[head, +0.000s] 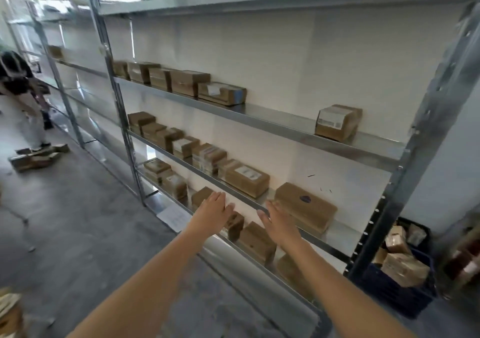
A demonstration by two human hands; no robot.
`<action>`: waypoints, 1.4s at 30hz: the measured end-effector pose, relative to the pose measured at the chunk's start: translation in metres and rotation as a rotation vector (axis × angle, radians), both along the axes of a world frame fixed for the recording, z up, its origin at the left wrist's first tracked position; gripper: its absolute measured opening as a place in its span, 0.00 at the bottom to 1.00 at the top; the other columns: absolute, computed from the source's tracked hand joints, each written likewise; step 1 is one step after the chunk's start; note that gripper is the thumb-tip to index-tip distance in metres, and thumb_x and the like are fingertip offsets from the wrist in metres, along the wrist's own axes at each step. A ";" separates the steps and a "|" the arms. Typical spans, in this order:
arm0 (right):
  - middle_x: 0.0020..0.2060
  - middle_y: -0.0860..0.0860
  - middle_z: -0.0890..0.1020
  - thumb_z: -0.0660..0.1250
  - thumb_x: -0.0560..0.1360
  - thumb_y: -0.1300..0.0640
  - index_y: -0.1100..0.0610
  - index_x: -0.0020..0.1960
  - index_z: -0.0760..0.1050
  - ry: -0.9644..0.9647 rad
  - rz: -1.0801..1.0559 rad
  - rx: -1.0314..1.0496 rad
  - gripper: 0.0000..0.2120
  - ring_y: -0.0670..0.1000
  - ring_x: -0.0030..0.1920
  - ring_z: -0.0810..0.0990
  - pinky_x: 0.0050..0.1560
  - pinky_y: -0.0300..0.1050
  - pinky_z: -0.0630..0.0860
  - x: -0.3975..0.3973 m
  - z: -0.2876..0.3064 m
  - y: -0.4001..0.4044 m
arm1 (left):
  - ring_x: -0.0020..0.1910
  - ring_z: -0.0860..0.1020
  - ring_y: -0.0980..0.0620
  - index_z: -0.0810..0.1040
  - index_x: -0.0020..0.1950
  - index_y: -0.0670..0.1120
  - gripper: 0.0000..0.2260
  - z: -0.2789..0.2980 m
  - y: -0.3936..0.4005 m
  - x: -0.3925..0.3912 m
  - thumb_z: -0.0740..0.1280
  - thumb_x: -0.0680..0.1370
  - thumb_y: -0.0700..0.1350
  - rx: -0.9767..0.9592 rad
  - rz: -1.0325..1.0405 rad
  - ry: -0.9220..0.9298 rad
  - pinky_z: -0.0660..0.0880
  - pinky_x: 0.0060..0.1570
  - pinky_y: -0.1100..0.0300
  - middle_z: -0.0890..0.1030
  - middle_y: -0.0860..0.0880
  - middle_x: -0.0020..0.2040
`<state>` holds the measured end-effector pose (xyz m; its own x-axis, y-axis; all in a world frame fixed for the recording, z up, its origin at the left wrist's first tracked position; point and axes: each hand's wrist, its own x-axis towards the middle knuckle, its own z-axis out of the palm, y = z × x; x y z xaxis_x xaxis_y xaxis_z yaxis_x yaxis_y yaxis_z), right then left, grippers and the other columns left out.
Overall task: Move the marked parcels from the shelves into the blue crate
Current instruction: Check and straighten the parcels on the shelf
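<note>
1. I see the metal shelving [259, 119] filling most of the view, with brown parcels on several of its levels.
2. The blue crate [397, 288] stands on the floor just past the right-hand upright of the shelving, already holding a few parcels [405, 267].
3. A big parcel with a dark mark on top [305, 206] lies at the right end of the row on the third shelf down, close to the front edge.
4. One lone labelled parcel [337, 122] sits near the right end of the shelf above that one, well apart from the row at that shelf's left end [181, 83].
5. My right hand [279, 223] reaches towards the marked parcel with fingers straight and together, holding nothing; I cannot tell whether it touches the box.
6. My left hand [214, 209] is stretched flat, fingers straight, in front of the third shelf's front edge, over smaller parcels on the shelf below [255, 241], gripping nothing.
7. Further left, another person [18, 98] stands by the next shelving bay, with parcels scattered on the floor [39, 154].
</note>
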<state>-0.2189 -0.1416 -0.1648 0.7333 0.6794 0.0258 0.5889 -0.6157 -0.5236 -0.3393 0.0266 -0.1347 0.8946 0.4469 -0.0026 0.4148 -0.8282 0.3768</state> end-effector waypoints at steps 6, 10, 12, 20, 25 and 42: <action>0.80 0.50 0.51 0.49 0.83 0.41 0.55 0.80 0.50 0.005 0.125 -0.030 0.31 0.50 0.79 0.46 0.76 0.50 0.50 0.024 0.000 0.083 | 0.76 0.57 0.44 0.57 0.77 0.41 0.25 0.011 0.061 0.013 0.52 0.83 0.53 -0.034 0.114 -0.050 0.57 0.73 0.49 0.59 0.43 0.77; 0.79 0.51 0.52 0.49 0.82 0.39 0.54 0.80 0.51 -0.034 0.179 -0.029 0.31 0.51 0.79 0.47 0.77 0.52 0.50 0.053 0.004 0.132 | 0.77 0.56 0.44 0.57 0.77 0.41 0.25 0.016 0.092 0.035 0.53 0.83 0.53 -0.036 0.164 -0.093 0.55 0.74 0.50 0.59 0.43 0.77; 0.79 0.50 0.54 0.50 0.82 0.40 0.53 0.79 0.52 -0.039 0.196 0.013 0.31 0.51 0.79 0.49 0.77 0.52 0.51 0.069 0.008 0.154 | 0.77 0.57 0.45 0.57 0.77 0.41 0.26 0.020 0.108 0.051 0.53 0.83 0.53 -0.034 0.164 -0.118 0.55 0.74 0.50 0.60 0.43 0.77; 0.79 0.51 0.54 0.51 0.83 0.42 0.54 0.79 0.53 -0.099 0.281 0.105 0.29 0.50 0.79 0.49 0.76 0.51 0.52 0.132 0.046 0.236 | 0.77 0.56 0.45 0.56 0.77 0.42 0.26 0.042 0.177 0.115 0.54 0.83 0.53 0.049 0.201 -0.132 0.55 0.74 0.51 0.59 0.44 0.77; 0.79 0.51 0.54 0.51 0.83 0.44 0.55 0.79 0.52 -0.098 0.292 0.070 0.29 0.51 0.79 0.49 0.76 0.51 0.52 0.158 0.052 0.278 | 0.78 0.54 0.47 0.55 0.78 0.43 0.26 0.048 0.226 0.134 0.52 0.83 0.54 0.126 0.192 -0.080 0.51 0.75 0.51 0.57 0.45 0.78; 0.75 0.52 0.65 0.53 0.83 0.48 0.53 0.77 0.60 -0.301 0.009 0.580 0.24 0.51 0.75 0.63 0.68 0.43 0.61 0.227 0.131 0.419 | 0.77 0.55 0.47 0.55 0.78 0.44 0.26 0.092 0.413 0.213 0.52 0.83 0.54 0.064 0.080 -0.182 0.54 0.75 0.50 0.57 0.46 0.78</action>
